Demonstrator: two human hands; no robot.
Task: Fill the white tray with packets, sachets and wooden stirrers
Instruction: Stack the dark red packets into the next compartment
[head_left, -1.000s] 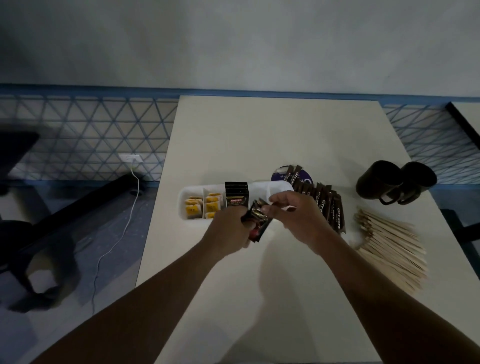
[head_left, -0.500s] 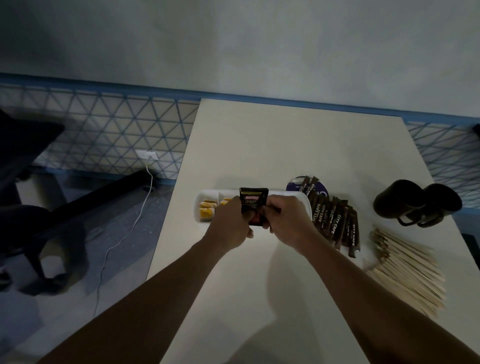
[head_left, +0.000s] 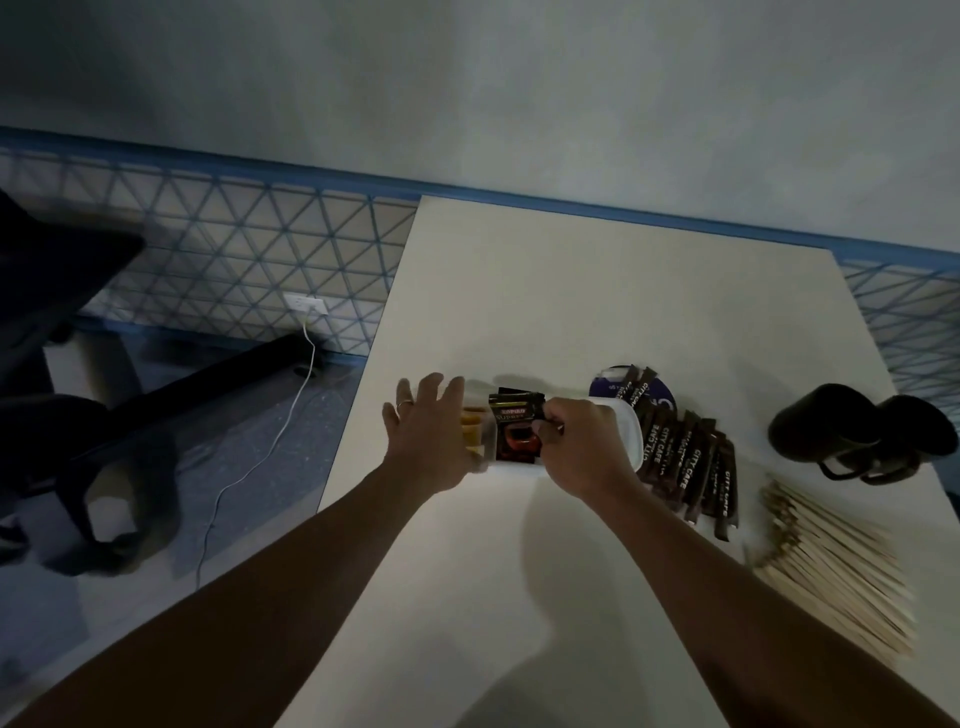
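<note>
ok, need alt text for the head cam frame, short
A person's right hand presses a dark coffee packet into the white tray on a pale table, while the open left hand steadies the tray's left end. City Cafe sachets, wooden stirrers and two dark mugs lie to the right.

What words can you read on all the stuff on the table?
"CITY CAFE": on the brown stick sachets lying right of the white tray.
"SUPER", partly: on the dark packet held by the right hand; the red label above it is blurred.
Purple disc: print too small to read.
</note>
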